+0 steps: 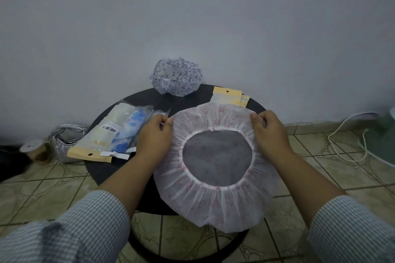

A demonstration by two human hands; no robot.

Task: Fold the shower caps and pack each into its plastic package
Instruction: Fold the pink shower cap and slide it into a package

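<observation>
We hold a white shower cap (215,203) with a faint pink print spread flat, its elastic opening facing up, over the near right part of a small round dark table (119,175). Our left hand (154,136) pinches its far left edge and our right hand (269,132) pinches its far right edge, fingers curled on the thin plastic. On the left of the table lies a clear plastic package (100,134) with a tan header card and a barcode sticker whose print is too small to read; a packed blue-and-white cap (130,132) lies beside it. At the far edge sits a crumpled cap with blue music notes (177,77), and just beyond our cap, empty packages (228,97) with tan headers. The table stands on a patterned tiled floor (320,168) against a plain pale wall (192,17); a white cable (346,134) runs at the right.
</observation>
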